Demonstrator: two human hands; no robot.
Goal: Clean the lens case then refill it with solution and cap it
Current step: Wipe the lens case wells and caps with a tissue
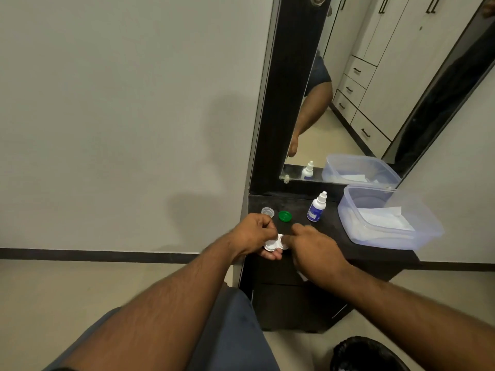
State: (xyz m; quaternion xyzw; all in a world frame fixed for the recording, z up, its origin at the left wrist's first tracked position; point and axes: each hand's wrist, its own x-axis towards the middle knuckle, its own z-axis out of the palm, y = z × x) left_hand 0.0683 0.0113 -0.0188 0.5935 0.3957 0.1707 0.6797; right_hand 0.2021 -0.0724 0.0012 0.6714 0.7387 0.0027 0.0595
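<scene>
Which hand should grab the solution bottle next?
Probably the right hand: the bottle stands just beyond it, on its side of the shelf. The left hand is cradling the open lens case and would have to cross over.

Soft, fairly dim indoor light with a greenish-grey cast fills the view. Two blurred shadows fall on the wall (120, 116) at about 9 o'clock of the hands, so the light comes from the right and behind. The wide lens bends the mirror frame (284, 103) and skirting line towards the edges. Forearms at 6 o'clock are smeared and soft; the black desk (337, 226) loses detail in darkness.
</scene>
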